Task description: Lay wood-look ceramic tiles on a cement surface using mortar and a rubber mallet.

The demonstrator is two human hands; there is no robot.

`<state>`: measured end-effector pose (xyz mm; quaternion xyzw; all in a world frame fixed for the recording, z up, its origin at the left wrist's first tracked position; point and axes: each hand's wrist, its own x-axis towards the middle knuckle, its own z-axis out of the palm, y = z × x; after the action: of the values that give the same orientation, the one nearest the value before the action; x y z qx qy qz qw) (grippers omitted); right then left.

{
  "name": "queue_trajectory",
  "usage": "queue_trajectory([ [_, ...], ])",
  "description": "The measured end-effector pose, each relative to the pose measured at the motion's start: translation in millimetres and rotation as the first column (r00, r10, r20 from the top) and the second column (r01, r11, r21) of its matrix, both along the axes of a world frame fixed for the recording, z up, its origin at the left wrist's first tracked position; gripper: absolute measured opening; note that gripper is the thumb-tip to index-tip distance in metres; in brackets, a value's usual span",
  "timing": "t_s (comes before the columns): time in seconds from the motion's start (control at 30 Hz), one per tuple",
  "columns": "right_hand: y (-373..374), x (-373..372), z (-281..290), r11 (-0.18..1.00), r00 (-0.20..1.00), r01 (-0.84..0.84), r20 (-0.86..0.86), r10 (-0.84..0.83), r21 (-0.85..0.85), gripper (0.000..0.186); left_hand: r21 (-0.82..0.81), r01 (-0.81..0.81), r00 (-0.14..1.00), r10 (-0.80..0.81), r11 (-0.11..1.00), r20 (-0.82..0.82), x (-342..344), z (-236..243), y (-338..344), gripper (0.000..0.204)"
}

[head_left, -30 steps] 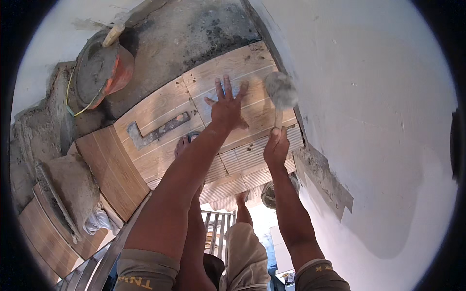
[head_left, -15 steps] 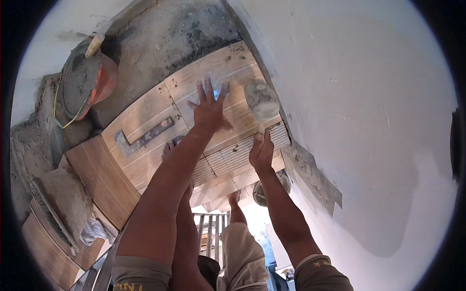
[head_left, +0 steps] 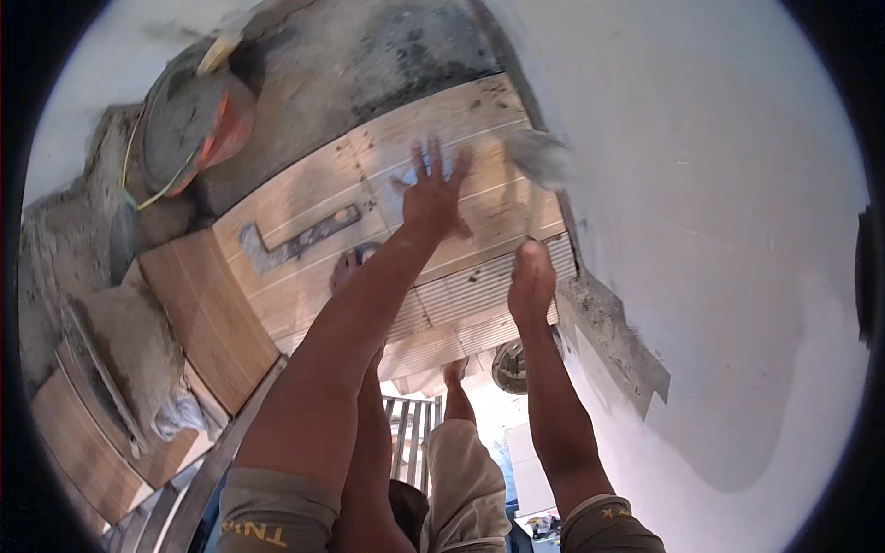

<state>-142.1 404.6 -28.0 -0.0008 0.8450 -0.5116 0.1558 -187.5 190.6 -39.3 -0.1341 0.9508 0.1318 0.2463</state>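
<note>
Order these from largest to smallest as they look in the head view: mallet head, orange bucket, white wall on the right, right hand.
1. White wall
2. Orange bucket
3. Right hand and mallet head: too alike to rank; the latter is blurred.

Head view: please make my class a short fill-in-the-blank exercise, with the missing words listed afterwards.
1. The right hand grips the mallet by its ____.
2. The left hand has its fingers ____, not bunched together.
3. The flat tool on the tiles resembles the letter ____.
4. The hand nearer the bucket is the ____ one.

Missing words: handle; spread; L; left.
</note>
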Motion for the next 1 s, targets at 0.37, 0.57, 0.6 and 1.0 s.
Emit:
queue_trajectory([
  [0.37, -9, 7, -44, 0.983, 0.954, -0.107, -0.263, 0.144, 0.151, 0.036, -0.011, -0.013, 0.994, 0.012, 1.0, -0.113, 20, -11, -5, 0.156],
  [0.57, -10, 4, -39, 0.942, 0.955, -0.181, -0.181, 0.237, 0.281, 0.031, -0.021, -0.007, 0.988, 0.004, 1.0, -0.155, 16, -14, -4, 0.16],
  [0.6, -5, 4, -42, 0.942, 0.954, -0.177, -0.187, 0.235, 0.284, 0.031, -0.01, -0.01, 0.988, 0.008, 1.0, -0.152, 16, -14, -2, 0.158],
  [1.0, -35, -20, -2, 0.989, 0.991, -0.021, -0.136, 0.001, -0.146, 0.029, 0.078, -0.089, 0.978, 0.102, 0.993, -0.182, 32, -19, -2, 0.153],
])
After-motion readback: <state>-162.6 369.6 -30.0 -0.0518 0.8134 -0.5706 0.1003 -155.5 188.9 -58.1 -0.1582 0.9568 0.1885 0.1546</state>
